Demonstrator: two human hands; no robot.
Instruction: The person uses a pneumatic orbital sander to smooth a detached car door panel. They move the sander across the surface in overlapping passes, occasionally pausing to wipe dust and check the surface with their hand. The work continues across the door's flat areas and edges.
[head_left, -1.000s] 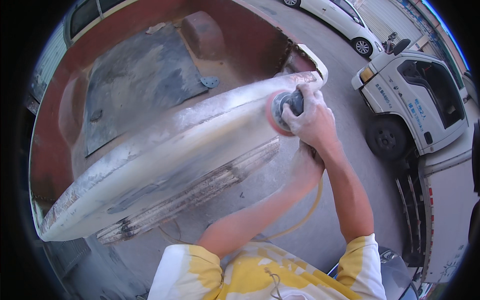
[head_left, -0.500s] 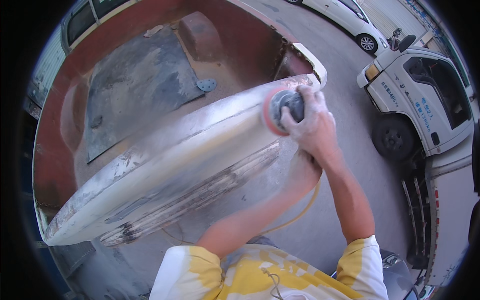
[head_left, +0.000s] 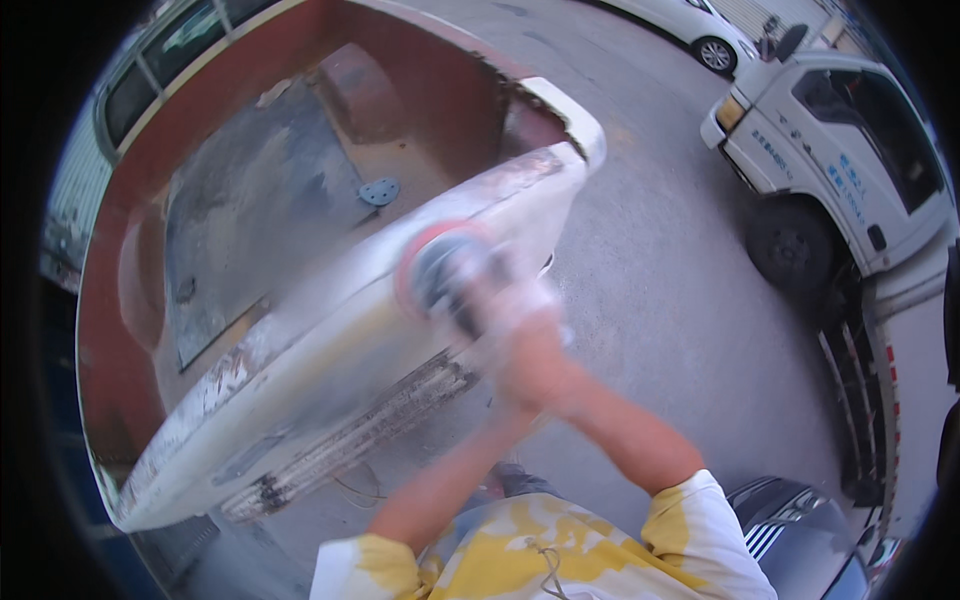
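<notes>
- Right hand (head_left: 512, 312): fingers curled over the round sander (head_left: 438, 268), gripping it from above; blur hides how each one sits.
- Left forearm (head_left: 440, 485) reaches in beneath my right wrist. Left hand hidden there; cannot tell whether its fingers are open or closed.
- Sander lies just right of the middle of the curved white panel (head_left: 345, 352), its red-edged pad seemingly against the outer face, near the top edge. Exact contact lost in blur.
- Panel spans the near end of the red truck bed (head_left: 435, 75), from near left to far right. Top edge scuffed and patchy; grey patches low on the left of the face.
- Below the panel, a weathered ridged strip (head_left: 345, 445).
- In the bed, a perforated blue-grey disc (head_left: 378, 192) beside a dark sheet (head_left: 240, 190).
- Step in hand, by my judgement: sanding the outer face.
- Next move, I reckon, calls for a flat pad, even pressure and a light touch along the edge.
</notes>
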